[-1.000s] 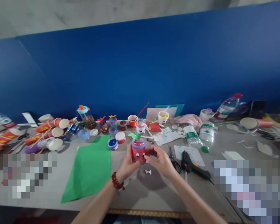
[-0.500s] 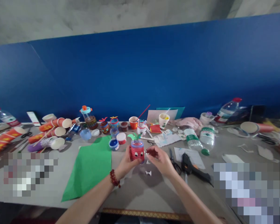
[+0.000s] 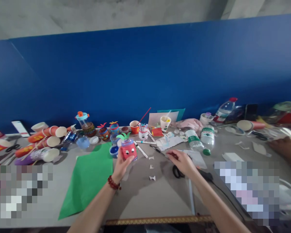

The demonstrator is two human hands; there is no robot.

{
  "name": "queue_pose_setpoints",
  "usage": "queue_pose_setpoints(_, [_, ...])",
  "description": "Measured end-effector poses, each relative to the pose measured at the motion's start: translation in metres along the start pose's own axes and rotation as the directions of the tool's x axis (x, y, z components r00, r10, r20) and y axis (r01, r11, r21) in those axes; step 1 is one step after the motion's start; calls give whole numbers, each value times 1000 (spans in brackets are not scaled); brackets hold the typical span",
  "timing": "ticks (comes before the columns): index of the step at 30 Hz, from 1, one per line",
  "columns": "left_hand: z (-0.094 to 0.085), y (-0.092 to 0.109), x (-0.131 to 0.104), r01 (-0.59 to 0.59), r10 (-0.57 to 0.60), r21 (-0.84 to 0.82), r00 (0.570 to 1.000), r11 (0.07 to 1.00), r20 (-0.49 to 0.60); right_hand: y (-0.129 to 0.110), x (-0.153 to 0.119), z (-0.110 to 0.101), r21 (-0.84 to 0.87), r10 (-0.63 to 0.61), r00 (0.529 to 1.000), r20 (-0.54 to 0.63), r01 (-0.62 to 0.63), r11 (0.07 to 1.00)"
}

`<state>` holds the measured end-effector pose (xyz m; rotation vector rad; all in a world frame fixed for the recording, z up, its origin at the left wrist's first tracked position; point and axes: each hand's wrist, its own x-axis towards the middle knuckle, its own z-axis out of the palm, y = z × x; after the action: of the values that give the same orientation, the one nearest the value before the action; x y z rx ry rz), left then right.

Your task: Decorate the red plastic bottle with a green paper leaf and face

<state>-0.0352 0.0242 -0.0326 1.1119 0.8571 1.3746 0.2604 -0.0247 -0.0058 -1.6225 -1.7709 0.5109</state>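
Observation:
My left hand (image 3: 122, 165) is wrapped round a small red jar (image 3: 129, 150) with two googly eyes and green leaves at its top. To the right, my right hand (image 3: 180, 159) hovers over the table by a dark pen (image 3: 157, 148), fingertips drawn together; whatever they hold, if anything, is too small to make out. Beneath that hand lie black-handled scissors (image 3: 177, 172) and a black glue gun (image 3: 205, 175), both partly covered. Small white paper scraps (image 3: 152, 178) lie between my hands. A white marker (image 3: 141, 149) rests right of the jar.
Green paper (image 3: 87, 181) covers the table's left part. Decorated jars, cups and paint pots (image 3: 114, 150) stand behind. Red paper cups (image 3: 46, 142) lie left, green-labelled bottles (image 3: 207, 137) right. Another person's hand (image 3: 285, 149) is at the far right.
My left hand has moved the red jar left and tilted it. My right hand has drawn away from the jar to the right. The view has shifted slightly right.

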Motion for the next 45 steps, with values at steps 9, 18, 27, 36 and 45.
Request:
queue_pose_setpoints(9, [-2,-2,-5,-1,2,19,1000,1000,-27,-65,80,94,-342,-57,975,215,130,931])
queue_pose_setpoints(18, [4,-1,-10,28,-27,-42,999,999,28,-55,98,119,-341,22,978,207,51,939])
queue_pose_setpoints(27, [6,0,-13,24,-22,-23,997,999,67,-26,66,82,110,-55,972,226,30,994])
queue_pose_setpoints(36, [7,-3,-16,19,-18,-3,996,1000,89,-12,65,81,205,-34,977,211,-11,979])
queue_pose_setpoints(45, [8,-3,-17,8,-12,38,994,999,111,-16,65,80,56,-98,974,204,88,995])
